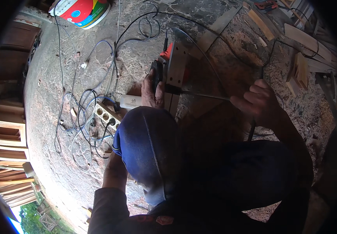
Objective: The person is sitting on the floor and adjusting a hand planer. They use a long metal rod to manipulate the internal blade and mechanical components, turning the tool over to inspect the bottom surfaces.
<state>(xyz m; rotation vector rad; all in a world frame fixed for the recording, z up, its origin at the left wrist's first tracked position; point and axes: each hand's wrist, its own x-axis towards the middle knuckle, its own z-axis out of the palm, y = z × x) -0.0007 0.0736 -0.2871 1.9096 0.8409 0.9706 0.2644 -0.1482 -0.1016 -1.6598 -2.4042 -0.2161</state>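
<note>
My left hand (153, 91) grips a black part (156, 74) of a red power tool (165, 52), which lies tipped with its holed metal plate (175, 64) facing right. My right hand (254, 99) is closed on a long, thin dark rod (203, 94) whose far end reaches the tool below that plate; the exact contact is in shadow. A pale oblong object (131, 102) lies just left of my left wrist. My blue-clad knee (141, 148) hides much of my left forearm.
A white power strip (100, 111) with tangled cords (86, 128) lies at left. A paint bucket (82, 13) stands at top left, wooden boards (301, 46) and offcuts (295, 78) lie at right among shavings, and wooden frames (4, 136) line the left edge.
</note>
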